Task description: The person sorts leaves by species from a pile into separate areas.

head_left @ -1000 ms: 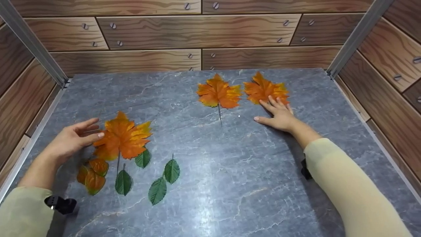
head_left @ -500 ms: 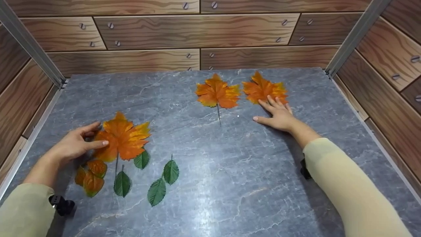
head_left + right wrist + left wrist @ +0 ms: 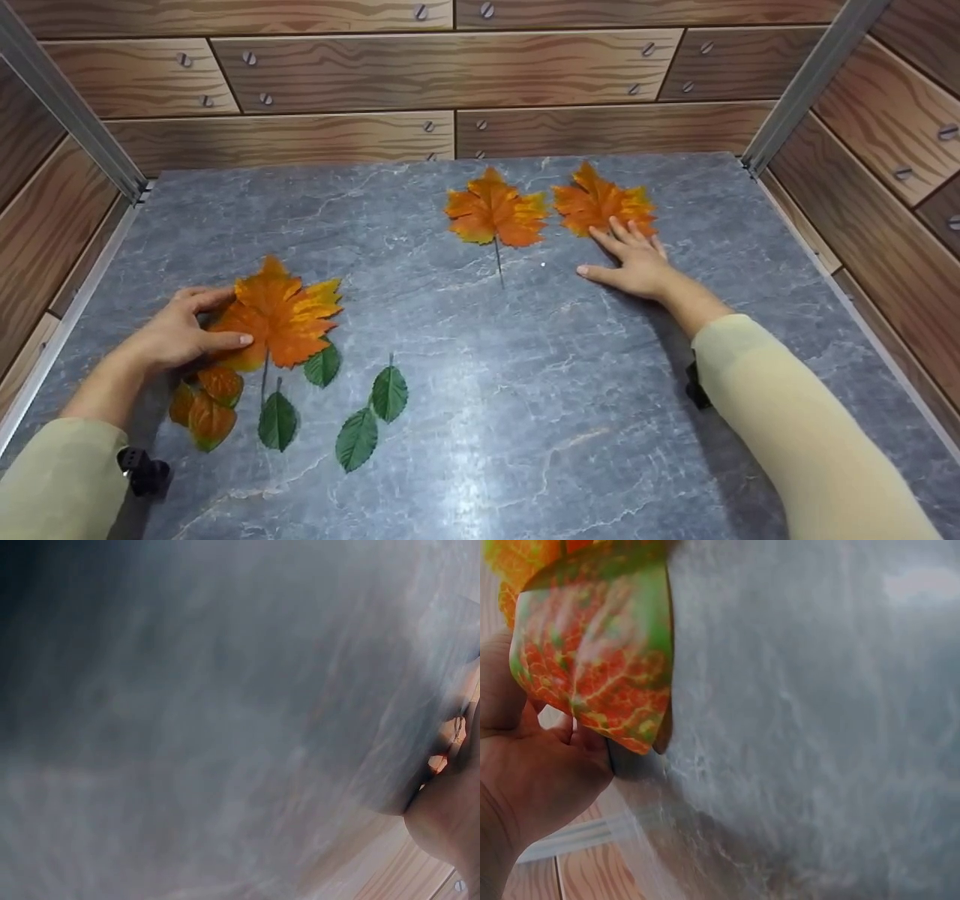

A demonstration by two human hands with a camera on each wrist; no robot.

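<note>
In the head view, my left hand (image 3: 176,334) is at the left edge of a large orange maple leaf (image 3: 289,319), thumb on top and the other fingers reaching under the edge, partly hidden, in a pinch. Three small orange-green leaves (image 3: 212,418) lie close below that hand; in the left wrist view one leaf (image 3: 600,652) covers part of the hand (image 3: 540,772). Far right, my right hand (image 3: 634,262) lies with fingers spread, fingertips resting on the lower part of another maple leaf (image 3: 600,201). In the right wrist view only a piece of the hand (image 3: 442,817) shows.
A further maple leaf (image 3: 495,206) with its stem toward me lies left of the right hand. Several green leaves, including one pair (image 3: 356,439), lie near the large leaf. Wood-print walls (image 3: 450,71) enclose the grey marbled table (image 3: 570,420) at the back and sides.
My left hand has moved right and slightly down onto the large maple leaf, its fingers coming to the edge and the thumb sliding farther over it. The right hand stays where it was.
</note>
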